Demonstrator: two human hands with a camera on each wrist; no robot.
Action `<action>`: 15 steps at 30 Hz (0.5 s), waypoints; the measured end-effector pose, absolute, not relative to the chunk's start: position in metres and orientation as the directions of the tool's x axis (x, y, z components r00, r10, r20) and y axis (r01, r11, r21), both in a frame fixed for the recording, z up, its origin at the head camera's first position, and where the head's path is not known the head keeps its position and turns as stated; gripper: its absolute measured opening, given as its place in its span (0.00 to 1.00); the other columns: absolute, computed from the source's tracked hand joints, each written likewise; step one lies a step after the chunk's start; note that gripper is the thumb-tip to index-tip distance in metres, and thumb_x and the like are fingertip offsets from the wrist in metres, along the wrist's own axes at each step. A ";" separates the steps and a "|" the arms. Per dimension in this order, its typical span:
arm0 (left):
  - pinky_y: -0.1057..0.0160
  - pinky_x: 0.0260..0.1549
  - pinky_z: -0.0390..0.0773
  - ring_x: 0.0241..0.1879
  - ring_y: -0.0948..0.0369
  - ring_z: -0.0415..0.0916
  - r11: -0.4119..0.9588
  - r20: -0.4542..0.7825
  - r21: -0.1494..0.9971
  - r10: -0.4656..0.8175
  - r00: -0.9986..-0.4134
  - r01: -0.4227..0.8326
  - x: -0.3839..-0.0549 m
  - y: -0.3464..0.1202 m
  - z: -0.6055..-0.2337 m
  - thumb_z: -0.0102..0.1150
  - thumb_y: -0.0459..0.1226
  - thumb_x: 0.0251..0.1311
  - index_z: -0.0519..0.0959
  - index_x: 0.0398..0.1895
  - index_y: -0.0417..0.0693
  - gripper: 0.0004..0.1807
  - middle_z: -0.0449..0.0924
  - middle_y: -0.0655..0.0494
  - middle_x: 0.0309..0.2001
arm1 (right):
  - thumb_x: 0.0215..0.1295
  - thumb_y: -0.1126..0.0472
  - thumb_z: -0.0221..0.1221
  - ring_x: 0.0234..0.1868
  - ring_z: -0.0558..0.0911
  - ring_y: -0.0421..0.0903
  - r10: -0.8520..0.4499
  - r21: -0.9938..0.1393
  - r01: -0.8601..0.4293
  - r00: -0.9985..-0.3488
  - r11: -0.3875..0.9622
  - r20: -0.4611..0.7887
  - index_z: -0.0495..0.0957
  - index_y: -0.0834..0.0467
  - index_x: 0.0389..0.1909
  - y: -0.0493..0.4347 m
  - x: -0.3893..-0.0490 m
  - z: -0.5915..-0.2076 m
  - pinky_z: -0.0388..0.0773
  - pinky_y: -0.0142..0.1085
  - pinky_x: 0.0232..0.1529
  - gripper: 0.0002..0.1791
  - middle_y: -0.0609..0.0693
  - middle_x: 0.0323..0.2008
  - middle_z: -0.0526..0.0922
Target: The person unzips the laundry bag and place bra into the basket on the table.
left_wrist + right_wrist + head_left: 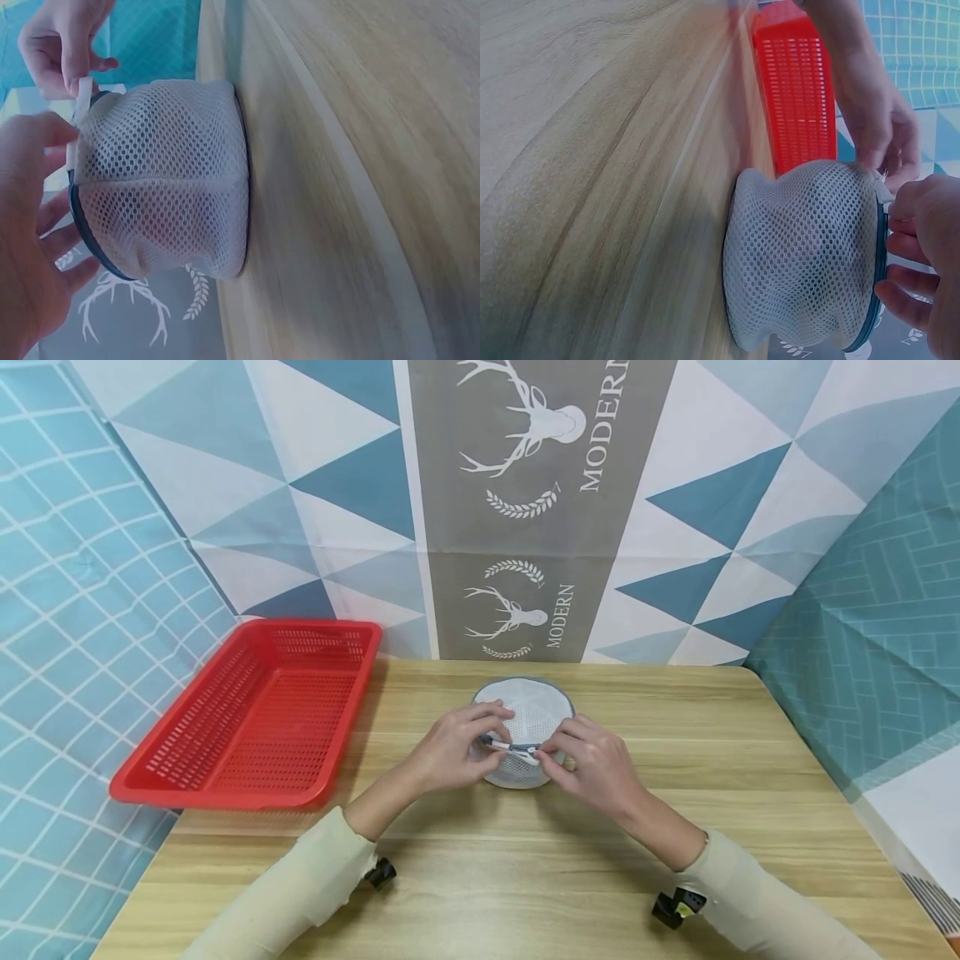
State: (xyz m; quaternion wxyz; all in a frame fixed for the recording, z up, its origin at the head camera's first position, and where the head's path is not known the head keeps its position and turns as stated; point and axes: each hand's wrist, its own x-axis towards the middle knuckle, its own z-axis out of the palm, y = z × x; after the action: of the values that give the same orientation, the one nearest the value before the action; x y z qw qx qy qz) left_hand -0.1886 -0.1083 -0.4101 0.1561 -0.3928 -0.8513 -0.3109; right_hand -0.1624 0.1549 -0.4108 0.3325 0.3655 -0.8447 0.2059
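A white mesh laundry bag (pixel 528 697) with dark blue-grey edging stands upright on the wooden table, its round top facing up. At the near side of its upper rim, my left hand (pixel 459 747) pinches the edging by a white strip. My right hand (pixel 594 762) pinches the same rim just to the right, beside a small white tab (pixel 528 757). In the left wrist view the bag's mesh wall (pixel 165 150) bulges a little and looks hollow. The right wrist view shows the other fingers resting along the dark rim (pixel 880 262). Fingers partly hide the zip.
A red perforated plastic basket (pixel 281 718) stands at the left of the table (pixel 480 885), and nothing shows inside it. Patterned cloth (pixel 360 485) hangs behind and at both sides. Small black devices (pixel 678 906) sit at both wrists.
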 end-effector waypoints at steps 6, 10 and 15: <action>0.45 0.72 0.86 0.71 0.46 0.87 0.528 0.531 0.377 0.550 -0.644 0.761 -0.189 -0.102 -0.410 0.83 0.43 0.64 0.87 0.36 0.51 0.11 0.93 0.49 0.61 | 0.55 0.66 0.80 0.33 0.86 0.43 -0.485 -0.098 -0.754 -0.511 0.650 0.710 0.90 0.56 0.29 0.154 -0.163 -0.410 0.83 0.34 0.29 0.07 0.45 0.29 0.89; 0.46 0.71 0.87 0.70 0.46 0.88 0.533 0.543 0.367 0.542 -0.641 0.762 -0.189 -0.100 -0.411 0.85 0.42 0.63 0.87 0.36 0.51 0.12 0.93 0.50 0.60 | 0.56 0.66 0.80 0.34 0.86 0.43 -0.482 -0.107 -0.747 -0.523 0.656 0.703 0.90 0.56 0.29 0.154 -0.162 -0.410 0.83 0.34 0.30 0.07 0.45 0.29 0.89; 0.45 0.70 0.88 0.70 0.46 0.88 0.549 0.553 0.332 0.546 -0.629 0.767 -0.189 -0.100 -0.412 0.86 0.39 0.60 0.87 0.37 0.51 0.12 0.93 0.50 0.60 | 0.56 0.66 0.79 0.35 0.86 0.44 -0.479 -0.115 -0.745 -0.530 0.657 0.700 0.90 0.56 0.29 0.154 -0.162 -0.410 0.82 0.34 0.30 0.06 0.45 0.29 0.90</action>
State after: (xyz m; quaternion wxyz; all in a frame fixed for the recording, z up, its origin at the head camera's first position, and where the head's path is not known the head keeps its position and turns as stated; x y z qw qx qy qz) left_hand -0.1887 -0.1004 -0.4120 0.1967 -0.3829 -0.8577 -0.2813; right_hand -0.1620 0.1536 -0.4100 0.3249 0.3600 -0.8502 0.2049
